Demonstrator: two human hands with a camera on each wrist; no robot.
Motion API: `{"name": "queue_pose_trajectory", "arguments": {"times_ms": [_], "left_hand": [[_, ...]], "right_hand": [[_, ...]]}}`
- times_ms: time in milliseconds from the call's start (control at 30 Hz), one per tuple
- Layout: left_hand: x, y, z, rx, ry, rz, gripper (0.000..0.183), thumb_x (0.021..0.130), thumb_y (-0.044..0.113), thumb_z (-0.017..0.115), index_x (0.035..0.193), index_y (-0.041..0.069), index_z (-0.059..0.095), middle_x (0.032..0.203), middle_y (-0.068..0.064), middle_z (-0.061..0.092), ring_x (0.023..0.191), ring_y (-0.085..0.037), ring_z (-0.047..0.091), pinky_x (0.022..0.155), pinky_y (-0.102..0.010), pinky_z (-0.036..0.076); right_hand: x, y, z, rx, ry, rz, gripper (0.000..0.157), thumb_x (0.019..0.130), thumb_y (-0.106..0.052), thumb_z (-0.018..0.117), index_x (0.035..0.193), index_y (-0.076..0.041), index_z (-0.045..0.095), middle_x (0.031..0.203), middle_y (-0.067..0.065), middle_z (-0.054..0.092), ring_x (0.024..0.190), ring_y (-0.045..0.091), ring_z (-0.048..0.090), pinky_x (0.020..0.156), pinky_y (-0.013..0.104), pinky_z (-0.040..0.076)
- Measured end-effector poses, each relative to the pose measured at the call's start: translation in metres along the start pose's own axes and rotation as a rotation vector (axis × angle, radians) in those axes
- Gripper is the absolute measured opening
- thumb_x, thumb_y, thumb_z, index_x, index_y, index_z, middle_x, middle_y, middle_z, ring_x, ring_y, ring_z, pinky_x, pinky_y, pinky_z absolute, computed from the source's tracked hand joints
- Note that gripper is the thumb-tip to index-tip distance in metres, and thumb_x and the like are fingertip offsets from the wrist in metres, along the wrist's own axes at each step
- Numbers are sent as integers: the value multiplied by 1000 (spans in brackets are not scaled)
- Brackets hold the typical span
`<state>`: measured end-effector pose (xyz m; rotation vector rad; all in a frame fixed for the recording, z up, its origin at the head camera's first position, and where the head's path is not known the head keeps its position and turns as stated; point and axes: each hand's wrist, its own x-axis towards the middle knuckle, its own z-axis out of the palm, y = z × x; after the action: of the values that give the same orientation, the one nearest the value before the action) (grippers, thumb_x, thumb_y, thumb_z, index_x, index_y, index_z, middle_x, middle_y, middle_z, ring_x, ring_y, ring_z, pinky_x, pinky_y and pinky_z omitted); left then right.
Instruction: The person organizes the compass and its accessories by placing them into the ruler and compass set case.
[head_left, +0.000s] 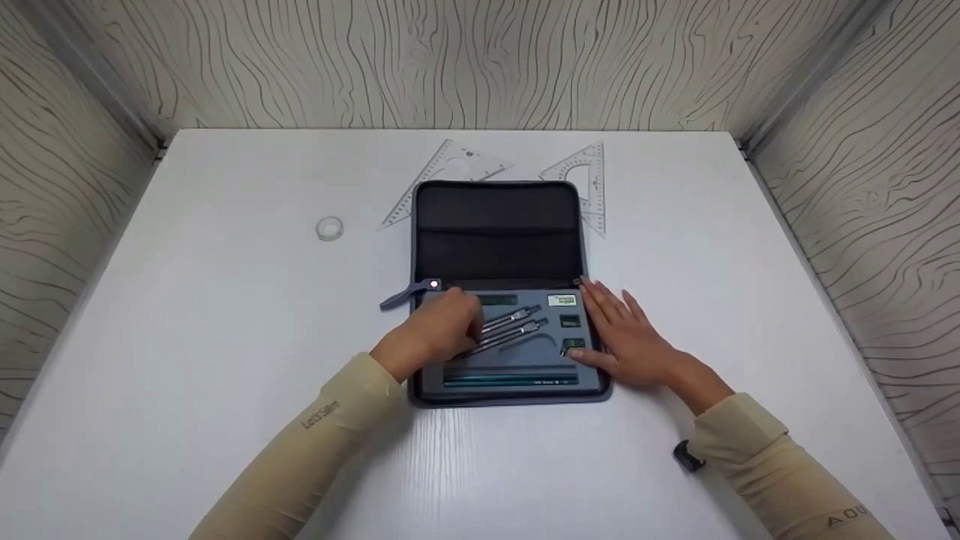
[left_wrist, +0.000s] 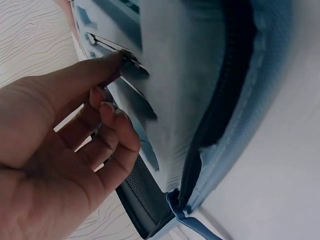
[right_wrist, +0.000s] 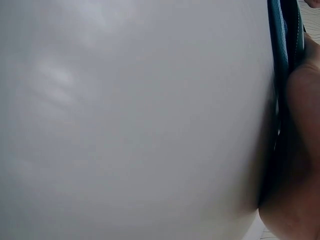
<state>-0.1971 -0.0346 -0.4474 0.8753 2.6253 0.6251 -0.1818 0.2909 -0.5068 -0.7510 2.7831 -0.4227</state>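
An unzipped blue-grey case lies open with its dark lid folded back. Two silver compasses lie slantwise side by side in its grey insert. My left hand covers their left ends. In the left wrist view, the curled left hand pinches the end of one silver compass at its slot; which of the two cannot be told. My right hand lies with straight fingers along the case's right edge, its thumb over a small green item. The right wrist view shows only part of that hand.
Around the compasses sit an eraser, a small dark green box, a green strip and teal pencils. Two clear set squares lie partly behind the lid. A tape roll rests at the left.
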Motion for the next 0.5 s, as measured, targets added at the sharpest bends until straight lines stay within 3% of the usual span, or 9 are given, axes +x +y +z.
{"name": "queue_pose_trajectory", "arguments": {"times_ms": [233, 500], "left_hand": [[0, -2, 0, -25, -14, -14, 7, 88, 3, 77, 83, 8, 80, 75, 0, 70, 64, -13, 58, 63, -32, 54], [0, -3, -3, 14, -16, -24, 5, 91, 11, 76, 87, 10, 79, 77, 0, 69, 68, -14, 59, 63, -32, 53]], "right_hand": [[1, 2, 0, 4, -21, 12, 99, 101, -58, 54, 164, -2, 3, 172, 13, 0, 158, 33, 0, 123, 57, -3], [2, 3, 1, -2, -17, 12, 100, 100, -59, 55, 164, -3, 2, 172, 12, 0, 158, 33, 0, 123, 57, -4]]}}
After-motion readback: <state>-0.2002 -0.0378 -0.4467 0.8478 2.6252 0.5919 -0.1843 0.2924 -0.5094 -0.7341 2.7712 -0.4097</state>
